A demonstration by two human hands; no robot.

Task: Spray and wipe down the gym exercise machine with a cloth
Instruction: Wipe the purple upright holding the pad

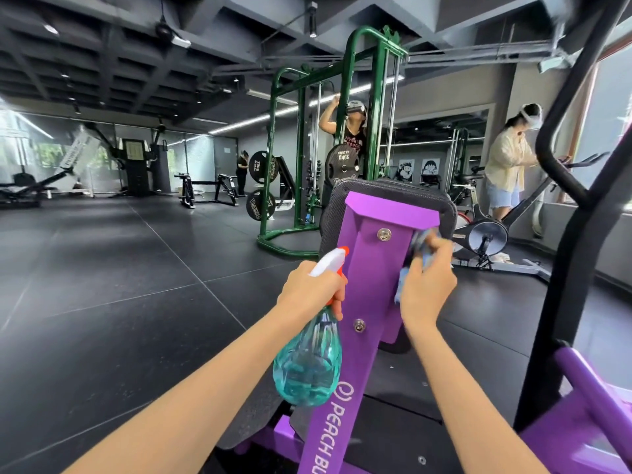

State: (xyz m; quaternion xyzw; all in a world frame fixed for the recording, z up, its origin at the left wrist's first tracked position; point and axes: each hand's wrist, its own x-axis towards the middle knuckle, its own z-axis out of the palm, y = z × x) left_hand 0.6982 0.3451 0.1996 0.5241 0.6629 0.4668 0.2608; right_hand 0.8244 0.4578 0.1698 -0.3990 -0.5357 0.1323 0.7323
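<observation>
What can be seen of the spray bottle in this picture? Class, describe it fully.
The spray bottle has a rounded, see-through teal body that looks like plastic, and a white spray head with an orange nozzle tip and trigger. It hangs roughly upright, with the nozzle aimed toward the purple machine arm. The left hand grips its neck, fingers curled round the trigger.

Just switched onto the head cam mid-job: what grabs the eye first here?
The bright purple machine post rises centre frame, backing a black pad. The left hand grips a teal spray bottle just left of it, while the right hand holds a blue cloth against its right edge. A green cable rack stands behind.
</observation>
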